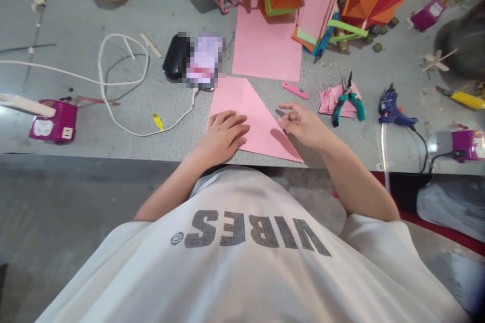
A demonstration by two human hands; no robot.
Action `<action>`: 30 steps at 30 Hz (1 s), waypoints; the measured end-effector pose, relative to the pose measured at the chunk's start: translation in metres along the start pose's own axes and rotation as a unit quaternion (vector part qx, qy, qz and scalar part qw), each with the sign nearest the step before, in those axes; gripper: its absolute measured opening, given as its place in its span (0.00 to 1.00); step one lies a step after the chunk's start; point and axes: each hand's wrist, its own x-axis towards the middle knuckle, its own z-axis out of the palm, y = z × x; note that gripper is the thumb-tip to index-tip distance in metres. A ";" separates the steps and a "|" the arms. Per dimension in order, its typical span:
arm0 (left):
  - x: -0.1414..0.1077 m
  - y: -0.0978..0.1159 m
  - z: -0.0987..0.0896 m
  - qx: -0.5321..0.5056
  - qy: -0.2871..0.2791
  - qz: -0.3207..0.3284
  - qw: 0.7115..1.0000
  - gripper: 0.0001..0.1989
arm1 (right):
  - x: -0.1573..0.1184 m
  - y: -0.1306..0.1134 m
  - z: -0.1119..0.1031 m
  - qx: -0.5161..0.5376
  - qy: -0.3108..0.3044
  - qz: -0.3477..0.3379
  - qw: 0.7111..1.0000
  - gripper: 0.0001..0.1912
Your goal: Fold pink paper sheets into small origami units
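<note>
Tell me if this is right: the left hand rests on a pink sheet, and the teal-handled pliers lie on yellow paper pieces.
Not quite: the head view shows the paper pieces under the teal-handled pliers are pink, not yellow. The left hand does rest on a pink sheet.

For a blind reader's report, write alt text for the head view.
A person's left hand rests on a pink paper sheet on a gray table; the right hand is at the sheet's slanted edge. Needle-nose pliers and a blue hot glue gun are to the right.
</note>
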 end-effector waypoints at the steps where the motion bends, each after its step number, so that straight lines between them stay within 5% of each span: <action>1: 0.000 0.000 0.000 -0.001 -0.001 0.010 1.000 0.19 | 0.013 -0.004 0.001 -0.001 -0.009 0.004 1.000 0.40; 5: -0.003 -0.001 0.005 -0.038 0.048 0.048 0.997 0.17 | 0.058 -0.022 0.010 -0.054 -0.020 -0.031 0.998 0.23; 9: -0.009 -0.011 0.011 -0.118 0.225 0.008 0.967 0.17 | 0.081 -0.034 0.008 -0.006 0.010 -0.087 0.996 0.13; 12: -0.013 -0.020 0.018 -0.209 0.341 -0.070 0.914 0.25 | 0.084 -0.032 -0.006 0.065 0.049 -0.128 0.988 0.12; 15: -0.012 -0.019 0.024 -0.381 0.415 -0.169 0.809 0.42 | 0.083 -0.025 -0.019 0.116 0.121 -0.156 0.974 0.16; 17: -0.006 -0.007 0.024 -0.509 0.388 -0.217 0.737 0.45 | 0.081 -0.021 -0.024 0.136 0.165 -0.171 0.962 0.17; 21: 0.017 0.027 0.011 -0.686 0.175 -0.253 0.659 0.41 | 0.078 -0.018 -0.022 0.148 0.249 -0.204 0.935 0.21; 24: 0.042 0.042 -0.004 -0.691 0.085 -0.234 0.679 0.38 | 0.075 -0.018 -0.018 0.137 0.306 -0.228 0.914 0.22; 30: 0.075 0.035 -0.026 -0.601 0.123 -0.125 0.780 0.39 | 0.070 -0.018 -0.005 0.101 0.421 -0.237 0.870 0.25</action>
